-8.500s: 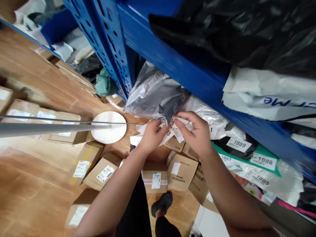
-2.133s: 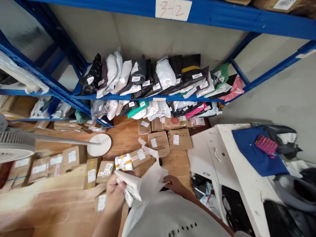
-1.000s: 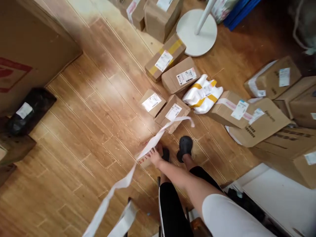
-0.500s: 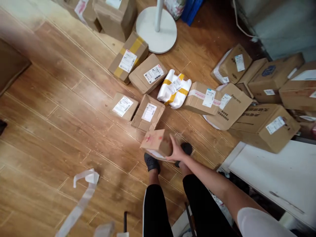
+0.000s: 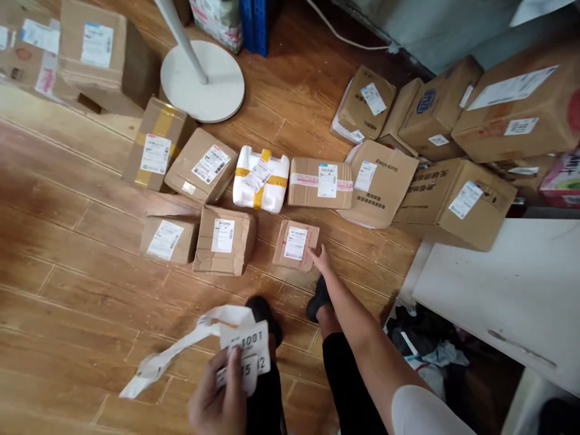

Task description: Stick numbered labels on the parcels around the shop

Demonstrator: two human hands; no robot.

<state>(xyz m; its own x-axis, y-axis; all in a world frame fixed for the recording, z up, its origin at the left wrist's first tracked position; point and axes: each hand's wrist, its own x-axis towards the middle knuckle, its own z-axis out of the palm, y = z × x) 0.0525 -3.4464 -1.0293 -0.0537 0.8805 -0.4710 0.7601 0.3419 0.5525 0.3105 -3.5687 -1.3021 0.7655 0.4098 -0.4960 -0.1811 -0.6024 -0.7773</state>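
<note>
We read the left hand (image 5: 218,400) as closed on a stack of white number tags (image 5: 248,349). The top tag says "1001", with partial "15" and "12" below it. The thumb is pinned across them, and a paper strip (image 5: 158,361) hangs off to the left.

The right hand (image 5: 322,258) is at the end of an arm stretched down to the floor. Its fingers are spread open and grip nothing, with the fingertips at the near right corner of the small parcel (image 5: 295,243).

- **Small parcel:** flat on the floor (image 5: 72,284), one white shipping label, print too small to read.
- **Left of it, same row:** we count two cardboard boxes (image 5: 224,240).
- **Next row beyond it:** five parcels, four cardboard and one white foam parcel (image 5: 261,179) with yellow tape.
- **Right of it:** a white desk (image 5: 498,290).
</note>
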